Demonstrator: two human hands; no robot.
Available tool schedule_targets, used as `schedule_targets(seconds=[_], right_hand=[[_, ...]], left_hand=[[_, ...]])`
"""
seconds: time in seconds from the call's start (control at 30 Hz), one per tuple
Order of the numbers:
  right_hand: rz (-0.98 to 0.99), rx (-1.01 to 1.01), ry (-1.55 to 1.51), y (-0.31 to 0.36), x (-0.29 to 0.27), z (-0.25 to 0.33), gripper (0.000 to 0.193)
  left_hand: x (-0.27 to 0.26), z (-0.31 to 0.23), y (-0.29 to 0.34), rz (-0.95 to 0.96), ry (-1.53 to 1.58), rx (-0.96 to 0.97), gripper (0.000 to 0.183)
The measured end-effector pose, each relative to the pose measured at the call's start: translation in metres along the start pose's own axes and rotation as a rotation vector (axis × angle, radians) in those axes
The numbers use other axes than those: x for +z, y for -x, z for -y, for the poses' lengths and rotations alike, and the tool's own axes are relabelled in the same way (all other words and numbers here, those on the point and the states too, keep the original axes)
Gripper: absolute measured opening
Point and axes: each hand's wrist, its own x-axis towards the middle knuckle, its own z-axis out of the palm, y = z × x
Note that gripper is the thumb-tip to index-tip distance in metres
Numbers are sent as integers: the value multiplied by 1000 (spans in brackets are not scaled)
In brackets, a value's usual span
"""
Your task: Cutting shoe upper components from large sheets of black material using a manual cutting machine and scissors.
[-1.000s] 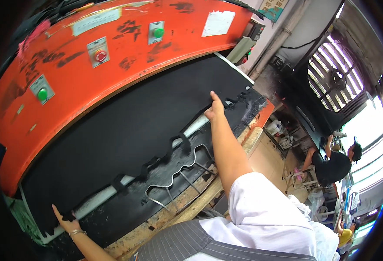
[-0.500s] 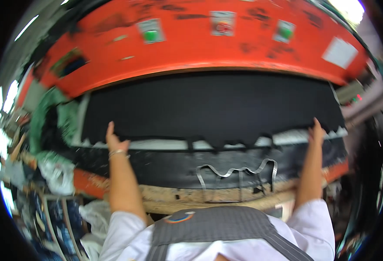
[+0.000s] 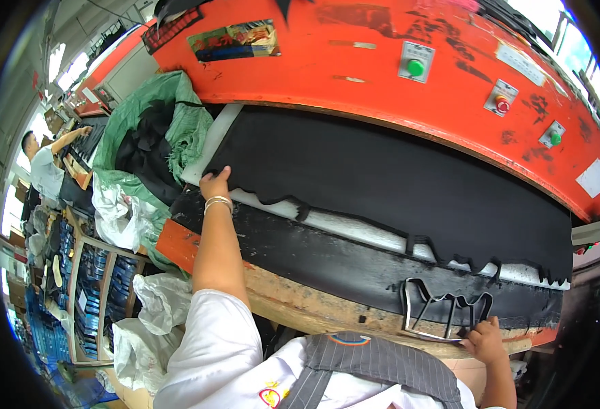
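Note:
A wide black sheet of material point(image 3: 382, 177) with a ragged front edge lies over a white board point(image 3: 351, 223) under the red machine. My left hand point(image 3: 216, 184) is closed on the sheet's front left corner, fingers at its edge. At the front right, my right hand point(image 3: 484, 341) grips the lower right corner of a steel cutting die point(image 3: 407, 303). This die is an open metal frame with a wavy far side and inner crossbars. It rests on the black front strip of the bench point(image 3: 341, 255), near the wooden edge.
The red machine body point(image 3: 300, 68) with green and red buttons spans the back. A green woven sack point(image 3: 191, 129) of black scraps stands left of the sheet. White plastic bags point(image 3: 139, 351) and a rack of dies point(image 3: 90, 300) are lower left. Another person point(image 3: 46, 170) works far left.
My right hand has left the sheet's right front edge and come down onto the cutting die. My left hand is now at the sheet's left corner. The view has turned left.

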Motion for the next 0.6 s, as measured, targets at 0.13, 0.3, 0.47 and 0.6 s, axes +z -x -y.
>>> schedule_targets(seconds=[0.13,0.3,0.47,0.6], right_hand=[[-348,432,-242,-38,-35,87,37],[-483,534,-475,-162,-104,196,33],[-479,-49,-253,-347,-82,244,40],[-645,-343,-36,-493,-30,287,32]], left_hand=[[-5,-1,-21,3,-421,190,77],[-67,-15,-75,8,-410,624,66],[-77,-27,-115,548,-466,1133,38],[-70,2,-138,623,-492,1020,26]])
